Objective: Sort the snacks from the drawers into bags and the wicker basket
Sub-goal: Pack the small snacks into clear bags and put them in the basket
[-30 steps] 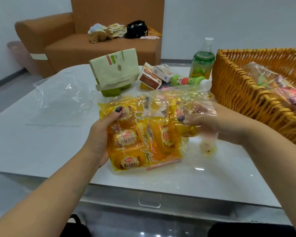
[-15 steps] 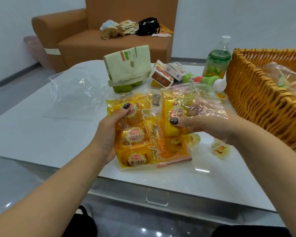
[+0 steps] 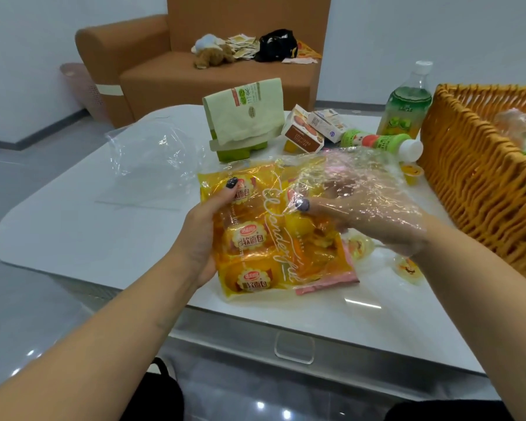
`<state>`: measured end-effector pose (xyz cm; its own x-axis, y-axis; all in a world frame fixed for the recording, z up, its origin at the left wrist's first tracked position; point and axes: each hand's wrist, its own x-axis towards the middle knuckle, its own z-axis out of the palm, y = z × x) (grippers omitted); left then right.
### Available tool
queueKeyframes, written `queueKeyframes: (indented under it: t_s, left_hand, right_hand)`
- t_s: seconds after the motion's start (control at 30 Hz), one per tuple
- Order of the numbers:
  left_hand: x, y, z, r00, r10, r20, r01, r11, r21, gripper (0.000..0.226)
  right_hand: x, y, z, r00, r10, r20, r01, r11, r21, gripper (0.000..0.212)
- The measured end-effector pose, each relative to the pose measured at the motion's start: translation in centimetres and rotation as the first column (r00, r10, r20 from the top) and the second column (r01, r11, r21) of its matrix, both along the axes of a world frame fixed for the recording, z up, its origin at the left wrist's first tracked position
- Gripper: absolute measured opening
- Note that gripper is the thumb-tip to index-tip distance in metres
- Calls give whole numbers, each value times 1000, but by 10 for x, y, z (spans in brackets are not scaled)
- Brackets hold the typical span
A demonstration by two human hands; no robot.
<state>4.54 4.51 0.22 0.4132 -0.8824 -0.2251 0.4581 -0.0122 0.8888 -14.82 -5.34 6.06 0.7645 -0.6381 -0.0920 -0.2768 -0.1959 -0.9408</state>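
Clear plastic bag (image 3: 286,226), part-filled with yellow bread packets (image 3: 249,238), near table edge: left hand (image 3: 204,235) grips its left side, right hand (image 3: 362,214) is inside it, fingers loosely spread, holding nothing visible. Spare bag (image 3: 146,156) far left; boxes (image 3: 313,129), bottles (image 3: 383,144) and jelly cups (image 3: 407,268) are unsorted. Wicker basket (image 3: 480,183), right, already holds one filled bag; nothing blocks it.
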Motion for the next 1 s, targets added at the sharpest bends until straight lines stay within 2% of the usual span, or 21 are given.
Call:
queueKeyframes:
  t_s: [0.1, 0.13, 0.2, 0.23, 0.27, 0.37, 0.43, 0.47, 0.53, 0.6, 0.63, 0.7, 0.77, 0.83, 0.9, 0.93, 0.97, 1.0]
  left_hand:
    - [1, 0, 2, 997, 26, -70, -28, 999, -21, 32]
    - [2, 0, 3, 995, 37, -95, -39, 999, -28, 33]
    - [4, -2, 3, 989, 63, -133, -68, 997, -33, 34]
    - [4, -2, 3, 986, 76, -148, -82, 996, -35, 35]
    - [5, -2, 3, 983, 87, -162, -94, 995, -36, 36]
    - [5, -3, 3, 977, 99, -189, -109, 993, -41, 38]
    - [5, -5, 3, 972, 111, -208, -122, 992, -37, 38]
    - [4, -6, 3, 969, 118, -216, -129, 991, -36, 38]
    - [0, -7, 1, 967, 119, -224, -129, 991, -31, 41]
    - [-5, -9, -1, 967, 111, -231, -119, 993, -19, 44]
    - [-8, -10, -3, 966, 110, -232, -115, 993, -11, 45]
    - [-12, -12, -5, 971, 118, -208, -120, 993, 3, 47]
    - [-15, -16, -7, 971, 159, -178, -156, 987, 30, 46]
    - [-15, -19, -8, 968, 203, -149, -196, 979, 60, 43]
    - [-15, -23, -8, 948, 317, -40, -310, 942, 126, 48]
    - [-16, -24, -6, 917, 385, 105, -397, 905, 153, 56]
    - [-18, -24, -3, 845, 436, 309, -496, 855, 152, 63]
    - [-21, -20, 2, 748, 454, 484, -553, 830, 76, 65]
  right_hand:
    - [0, -12, 0, 989, -101, 107, 98, 995, 31, 93]
    - [-1, -15, 5, 979, -133, 151, 128, 991, 42, 81]
    - [-6, -19, 15, 934, -233, 270, 222, 972, 71, 39]
    - [-9, -22, 18, 891, -308, 332, 298, 951, 83, 21]
    - [-12, -27, 18, 839, -373, 397, 366, 926, 98, 12]
    - [-13, -35, 10, 706, -522, 479, 467, 851, 241, 21]
    - [-10, -32, 1, 697, -554, 455, 448, 832, 326, 39]
    - [-7, -29, -5, 712, -544, 444, 393, 833, 389, 51]
    - [0, -16, -16, 762, -452, 464, 172, 832, 528, 75]
    - [10, 0, -23, 798, -315, 513, -36, 825, 563, 88]
    - [16, 6, -25, 809, -268, 523, -78, 833, 547, 87]
    - [29, 12, -31, 829, -289, 479, 12, 865, 501, 80]
    - [38, 10, -37, 810, -416, 413, 185, 850, 493, 68]
    - [43, 6, -39, 753, -520, 405, 250, 794, 554, 44]
    - [45, 4, -37, 697, -572, 433, 260, 764, 591, 32]
    - [46, 4, -35, 687, -582, 435, 305, 775, 554, 29]
    - [46, 6, -32, 695, -579, 426, 368, 796, 481, 26]
    - [47, 8, -29, 716, -567, 407, 430, 818, 381, 25]
